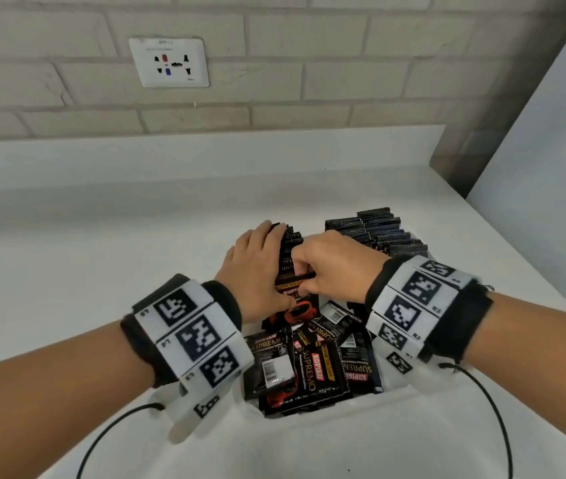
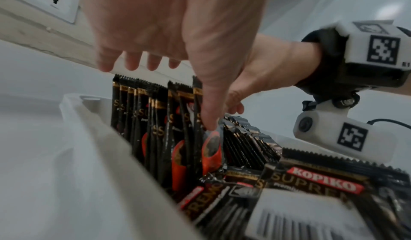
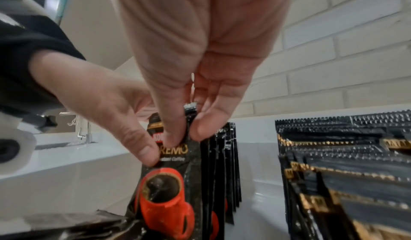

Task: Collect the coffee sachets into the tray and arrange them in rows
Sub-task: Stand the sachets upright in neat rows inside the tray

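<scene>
1. The right hand (image 3: 200,67) pinches the top edge of one upright black foil coffee sachet with a red cup printed on it (image 3: 169,191), thumb on its front and fingertips behind, at the centre of the right wrist view.
2. The left hand (image 1: 257,267) lies with straight fingers against the left side of the standing row of black sachets (image 2: 155,120), its thumb pressing the front of the same pinched sachet; it braces the row and curls round nothing.
3. Both hands meet over the shallow white plastic tray (image 2: 93,138), at the middle of the head view.
4. In the tray, two rows of sachets stand on edge: the one being handled and a second row of upright sachets (image 1: 378,233) to the right of it, well apart across a bare strip of tray floor.
5. Lower in the frame, a loose heap of black sachets (image 1: 309,361) lies flat and overlapping, some showing barcodes, apparently inside the tray's near end, though the wrists hide its edges.
6. The tray sits on a white countertop (image 1: 102,236); a white wall socket (image 1: 169,62) is at upper left on the pale brick wall.
</scene>
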The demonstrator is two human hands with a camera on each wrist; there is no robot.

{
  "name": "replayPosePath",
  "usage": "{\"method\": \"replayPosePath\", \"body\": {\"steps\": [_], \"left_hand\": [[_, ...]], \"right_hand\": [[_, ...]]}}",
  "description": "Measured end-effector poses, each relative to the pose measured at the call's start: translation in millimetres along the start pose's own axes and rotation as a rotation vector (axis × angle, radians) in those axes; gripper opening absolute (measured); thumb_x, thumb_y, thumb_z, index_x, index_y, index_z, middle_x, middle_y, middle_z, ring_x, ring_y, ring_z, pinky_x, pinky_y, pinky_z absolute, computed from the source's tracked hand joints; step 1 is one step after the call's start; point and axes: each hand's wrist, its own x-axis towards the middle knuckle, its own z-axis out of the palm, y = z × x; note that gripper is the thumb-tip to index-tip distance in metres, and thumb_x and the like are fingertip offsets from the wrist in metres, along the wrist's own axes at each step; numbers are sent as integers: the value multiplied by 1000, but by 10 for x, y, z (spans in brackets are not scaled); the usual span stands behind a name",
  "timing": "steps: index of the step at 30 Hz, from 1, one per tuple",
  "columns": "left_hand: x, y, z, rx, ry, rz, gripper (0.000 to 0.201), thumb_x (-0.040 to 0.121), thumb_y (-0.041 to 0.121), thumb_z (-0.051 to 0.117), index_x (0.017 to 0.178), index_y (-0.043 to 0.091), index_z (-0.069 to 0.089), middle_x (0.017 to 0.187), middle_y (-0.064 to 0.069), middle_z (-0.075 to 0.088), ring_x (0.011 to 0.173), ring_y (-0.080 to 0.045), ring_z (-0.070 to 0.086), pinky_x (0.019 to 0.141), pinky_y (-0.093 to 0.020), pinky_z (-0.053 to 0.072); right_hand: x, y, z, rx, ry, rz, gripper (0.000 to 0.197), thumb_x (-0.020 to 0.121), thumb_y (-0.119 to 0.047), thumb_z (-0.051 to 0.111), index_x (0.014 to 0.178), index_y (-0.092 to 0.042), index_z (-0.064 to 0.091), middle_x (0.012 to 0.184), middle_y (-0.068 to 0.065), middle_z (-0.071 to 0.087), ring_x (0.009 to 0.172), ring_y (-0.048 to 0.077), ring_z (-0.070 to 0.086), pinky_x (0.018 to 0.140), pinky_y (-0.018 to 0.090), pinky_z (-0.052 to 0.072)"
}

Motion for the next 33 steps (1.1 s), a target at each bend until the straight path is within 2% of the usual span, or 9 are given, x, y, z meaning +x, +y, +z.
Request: {"method": "replayPosePath", "body": {"steps": [8, 11, 14, 17, 19, 22, 26, 30, 33], "left_hand": [[18, 28, -32, 136, -133, 18, 105, 76, 44, 68, 148, 19, -5, 156, -4, -7, 144, -25, -4, 117, -44, 7], [36, 16, 0, 176, -160, 8, 104, 78, 44, 66, 148, 19, -7, 156, -4, -9, 144, -27, -6, 117, -44, 6], [57, -7, 11, 169, -151, 2, 106, 76, 43, 68, 148, 19, -6, 156, -4, -7, 144, -26, -5, 117, -45, 6], [61, -4, 12, 165, -146, -7, 108, 76, 42, 70, 148, 19, -6, 156, -4, -8, 144, -26, -6, 117, -46, 4], [60, 7, 15, 164, -144, -11, 107, 76, 41, 70, 148, 19, -6, 156, -3, -9, 144, -26, -7, 117, -46, 2], [51, 14, 15, 155, -146, -16, 106, 77, 41, 70, 148, 20, -6, 156, -3, -10, 144, -26, -8, 117, -46, 1], [38, 2, 22, 144, -145, -15, 105, 77, 41, 69, 148, 19, -5, 156, -3, -9, 144, -27, -8, 117, -45, 3], [41, -9, 31, 139, -133, -12, 105, 77, 42, 69, 148, 19, -3, 156, -3, -8, 144, -27, -7, 117, -44, 4], [49, -11, 33, 137, -129, -6, 105, 76, 44, 69, 148, 19, -3, 156, -4, -6, 143, -27, -6, 117, -43, 4]], "right_hand": [[-39, -62, 25, 60, -18, -16, 17, 81, -22, 68, 80, -14, 54, 67, -11, 42, 64, 6, 41, 52, 11, 32], [-40, -41, -61, 95, -70, 58, 22, 83, -22, 67, 100, -10, 60, 78, -7, 50, 72, 6, 47, 63, 14, 37], [-110, 43, -211, 86, -126, 113, 13, 90, -14, 56, 98, -9, 65, 74, -12, 54, 65, -3, 50, 61, 5, 41], [-228, 62, -213, -63, -378, 131, 25, 96, -12, 44, 112, -9, 64, 103, -1, 64, 92, 10, 59, 81, 16, 43], [-271, 24, -132, -154, -515, 119, 37, 98, -8, 37, 133, -12, 48, 130, 4, 54, 116, 18, 51, 91, 23, 38], [-246, -23, 52, -264, -682, 104, 52, 97, -1, 29, 147, -13, 20, 148, 9, 33, 131, 24, 38, 101, 29, 33], [-211, 10, 231, -238, -576, 92, 39, 95, -7, 41, 134, -4, 43, 133, 16, 49, 117, 31, 50, 97, 39, 42], [-166, -46, 277, -311, -680, 124, 40, 93, -4, 46, 133, -5, 43, 114, 13, 53, 121, 27, 48, 94, 29, 40], [-180, -27, 302, -219, -563, 105, 30, 93, -11, 47, 122, -7, 55, 105, 13, 59, 111, 29, 56, 93, 36, 46]]}}
